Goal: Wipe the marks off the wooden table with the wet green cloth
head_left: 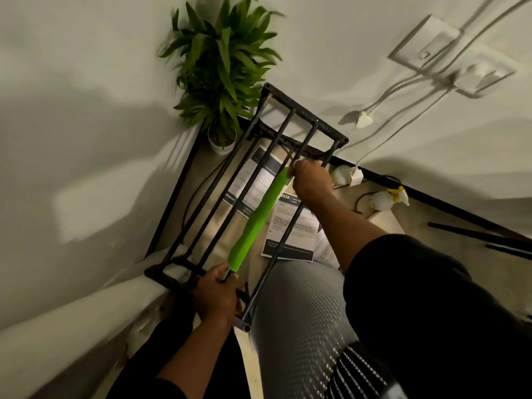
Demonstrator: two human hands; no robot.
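A bright green cloth [260, 217] is wrapped lengthwise around one bar of a black metal rack [305, 118] that stands tilted over the floor. My right hand [312, 180] is closed on the cloth's upper end at the bar. My left hand [217, 292] grips the rack's lower end, just below the cloth's bottom edge. No wooden table shows in this view.
A potted green plant [221, 67] stands in the corner by the white wall. Printed paper sheets [293, 231] lie on the floor under the rack. White plugs and cables [364, 119] hang from wall sockets [426, 44]. A leg in grey patterned fabric [299, 321] is below.
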